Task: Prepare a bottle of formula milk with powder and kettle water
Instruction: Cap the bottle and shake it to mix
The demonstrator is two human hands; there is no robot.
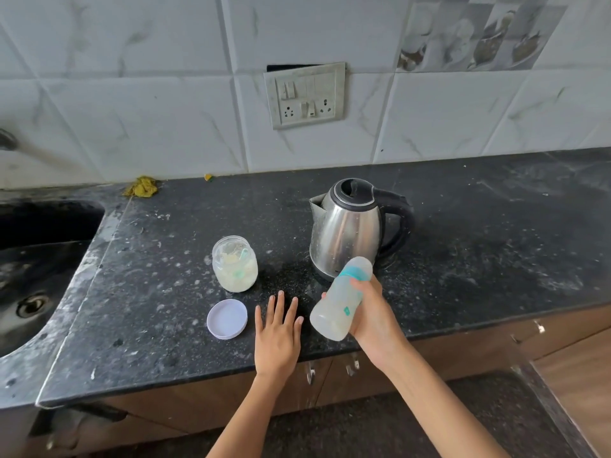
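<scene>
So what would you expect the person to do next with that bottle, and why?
Probably keep shaking it a little, then stand it on the counter. The right hand holds the capped baby bottle tilted, with cloudy liquid inside, so it looks filled. After that, the lid beside the flat left hand likely goes back on the open powder jar.

The kettle (347, 233) stands on the countertop (496, 246) near its middle, closer to the back wall than to the front edge; the powder jar (235, 263) stands to its left and a little nearer the front, apart from it; the jar lid (227, 319) lies in front of the jar, close to the front edge; the left hand (278, 335) rests flat just right of the lid; the right hand (373, 317) holds the bottle (342, 299) tilted above the front edge, in front of the kettle; the sink (39, 259) lies at the countertop's left end.
</scene>
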